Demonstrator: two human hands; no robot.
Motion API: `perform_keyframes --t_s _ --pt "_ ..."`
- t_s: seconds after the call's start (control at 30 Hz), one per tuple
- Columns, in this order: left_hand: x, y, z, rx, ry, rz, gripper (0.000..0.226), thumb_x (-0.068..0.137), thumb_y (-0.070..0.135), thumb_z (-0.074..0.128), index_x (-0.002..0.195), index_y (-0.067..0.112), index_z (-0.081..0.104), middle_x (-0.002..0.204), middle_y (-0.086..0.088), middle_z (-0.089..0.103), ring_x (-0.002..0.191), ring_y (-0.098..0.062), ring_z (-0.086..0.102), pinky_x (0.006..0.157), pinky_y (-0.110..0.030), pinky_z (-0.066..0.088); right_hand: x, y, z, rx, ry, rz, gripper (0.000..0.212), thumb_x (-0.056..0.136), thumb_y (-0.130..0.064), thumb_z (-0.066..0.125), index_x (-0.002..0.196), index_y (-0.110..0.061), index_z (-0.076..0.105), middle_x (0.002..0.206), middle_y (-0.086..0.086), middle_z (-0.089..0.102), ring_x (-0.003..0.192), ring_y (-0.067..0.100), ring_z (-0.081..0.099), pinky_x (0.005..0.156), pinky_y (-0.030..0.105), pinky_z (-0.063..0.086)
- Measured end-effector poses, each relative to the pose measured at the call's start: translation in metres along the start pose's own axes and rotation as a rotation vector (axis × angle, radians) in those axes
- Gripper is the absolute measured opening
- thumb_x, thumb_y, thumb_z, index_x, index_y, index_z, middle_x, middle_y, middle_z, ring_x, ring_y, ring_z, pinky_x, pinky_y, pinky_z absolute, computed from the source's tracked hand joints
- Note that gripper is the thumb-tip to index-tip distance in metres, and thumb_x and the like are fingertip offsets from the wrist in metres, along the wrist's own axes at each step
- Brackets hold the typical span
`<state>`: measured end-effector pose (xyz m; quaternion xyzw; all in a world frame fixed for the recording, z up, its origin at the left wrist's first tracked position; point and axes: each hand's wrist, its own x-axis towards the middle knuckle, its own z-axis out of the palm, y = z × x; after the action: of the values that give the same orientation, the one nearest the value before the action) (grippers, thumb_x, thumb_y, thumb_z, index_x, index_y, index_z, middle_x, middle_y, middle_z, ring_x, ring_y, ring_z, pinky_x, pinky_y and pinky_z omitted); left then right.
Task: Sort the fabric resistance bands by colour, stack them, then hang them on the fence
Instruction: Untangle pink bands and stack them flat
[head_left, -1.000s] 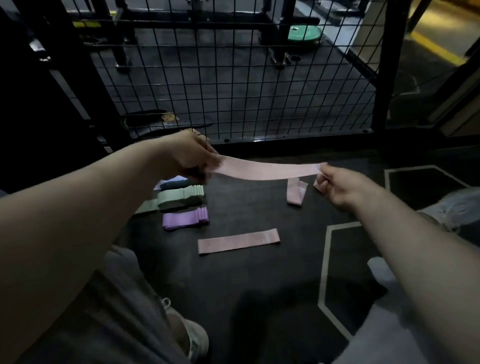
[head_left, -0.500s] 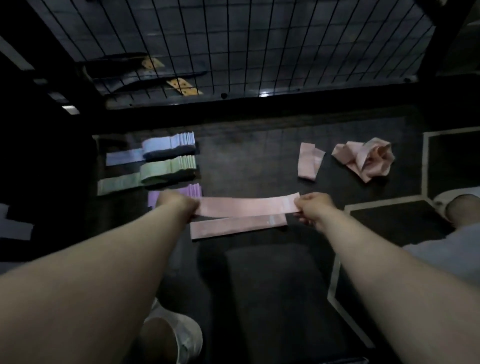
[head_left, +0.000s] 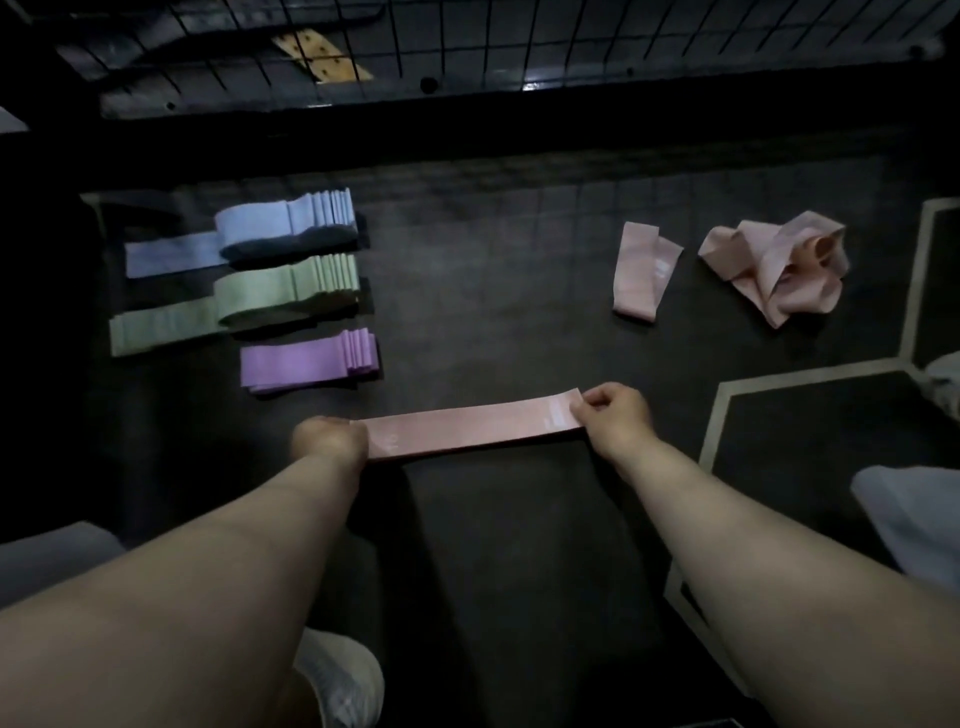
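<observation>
No legible text. Pale print marks on the pink band (head_left: 467, 428), near both ends, and on the folded pink band (head_left: 641, 270): too blurred to read.

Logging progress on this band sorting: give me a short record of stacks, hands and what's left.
stacks: blue stack, green stack, purple stack, in a column at left
in hand: pink band, stretched flat low over the floor
left hand: grips its left end
right hand: pinches its right end
unsorted: folded pink band, crumpled pink heap, at right
</observation>
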<state>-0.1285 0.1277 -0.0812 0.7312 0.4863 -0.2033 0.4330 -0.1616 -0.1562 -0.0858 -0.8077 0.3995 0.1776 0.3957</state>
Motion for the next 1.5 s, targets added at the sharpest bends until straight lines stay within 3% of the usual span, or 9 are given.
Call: perform_keyframes --t_s 0.27,0.37,0.53,0.63,0.9,1.0,1.1,1.27,1.5 --pt "0.004 0.000 0.009 0.131 0.013 0.004 0.013 0.089 0.012 0.069 0.100 0.008 0.071 0.109 -0.015 0.069 0.102 -0.033 0.065 0.098 -0.035 0.050 0.008 0.005 0.006 -0.095 0.021 -0.015 0.012 0.088 -0.021 0.070 0.090 -0.017 0.060 0.081 -0.001 0.062 0.088 0.023 0.065 0.073 0.025 0.042" --pt "0.007 0.003 0.007 0.298 0.011 0.060 0.023 0.090 0.015 0.067 0.113 0.009 0.066 0.120 -0.015 0.065 0.111 -0.034 0.061 0.099 -0.035 0.046 0.009 0.010 0.004 -0.195 0.035 -0.053 0.026 0.085 -0.027 0.073 0.102 -0.020 0.055 0.106 0.003 0.059 0.097 0.023 0.062 0.082 0.029 0.048" --pt "-0.006 0.005 0.004 0.782 0.093 0.255 0.041 0.089 0.025 0.059 0.129 0.017 0.050 0.134 -0.013 0.048 0.122 -0.034 0.051 0.101 -0.044 0.042 0.005 0.014 -0.010 -0.608 -0.037 -0.516 0.067 0.079 -0.032 0.074 0.140 -0.023 0.048 0.141 0.002 0.040 0.129 0.025 0.040 0.107 0.038 0.034" --pt "-0.013 0.002 0.003 1.059 0.068 0.499 0.065 0.082 0.030 0.068 0.140 0.024 0.039 0.146 -0.010 0.031 0.133 -0.032 0.036 0.104 -0.044 0.035 0.008 0.012 -0.014 -0.804 -0.176 -0.608 0.080 0.081 -0.030 0.074 0.150 -0.025 0.034 0.153 -0.004 0.029 0.140 0.020 0.027 0.112 0.035 0.024" --pt "-0.014 0.002 0.009 1.318 -0.094 0.650 0.050 0.088 0.020 0.060 0.134 0.026 0.045 0.139 -0.007 0.040 0.130 -0.028 0.041 0.101 -0.045 0.037 0.016 0.009 -0.010 -0.861 -0.213 -0.714 0.045 0.093 -0.007 0.051 0.135 -0.020 0.049 0.142 0.000 0.040 0.130 0.022 0.037 0.106 0.030 0.030" --pt "-0.012 0.004 0.008 1.288 -0.077 0.613 0.052 0.086 0.020 0.062 0.135 0.025 0.044 0.137 -0.007 0.040 0.129 -0.028 0.041 0.100 -0.045 0.037 0.013 0.013 -0.012 -0.851 -0.219 -0.728 0.050 0.090 -0.010 0.058 0.138 -0.020 0.048 0.145 0.000 0.038 0.132 0.022 0.037 0.106 0.031 0.031" --pt "-0.014 0.004 0.007 1.111 -0.059 0.482 0.068 0.079 0.030 0.071 0.139 0.024 0.039 0.142 -0.008 0.034 0.133 -0.030 0.036 0.103 -0.048 0.035 0.010 0.018 -0.011 -0.662 -0.195 -0.570 0.065 0.081 -0.028 0.076 0.138 -0.020 0.047 0.140 0.002 0.037 0.129 0.023 0.037 0.110 0.036 0.034" --pt "-0.010 0.006 0.009 0.577 0.104 0.054 0.057 0.085 0.025 0.062 0.137 0.012 0.043 0.145 -0.015 0.035 0.133 -0.036 0.038 0.108 -0.048 0.035 0.011 0.019 0.001 -0.157 0.035 -0.132 0.017 0.095 -0.029 0.059 0.104 -0.014 0.057 0.114 0.011 0.059 0.102 0.024 0.058 0.087 0.029 0.044" --pt "0.010 -0.006 0.009 0.497 0.103 -0.073 0.034 0.090 0.012 0.058 0.122 0.001 0.063 0.127 -0.023 0.058 0.116 -0.040 0.057 0.099 -0.043 0.049 0.013 0.017 0.006 -0.230 -0.005 -0.111 0.009 0.094 -0.023 0.063 0.095 -0.014 0.061 0.104 0.008 0.064 0.091 0.019 0.057 0.081 0.028 0.045"
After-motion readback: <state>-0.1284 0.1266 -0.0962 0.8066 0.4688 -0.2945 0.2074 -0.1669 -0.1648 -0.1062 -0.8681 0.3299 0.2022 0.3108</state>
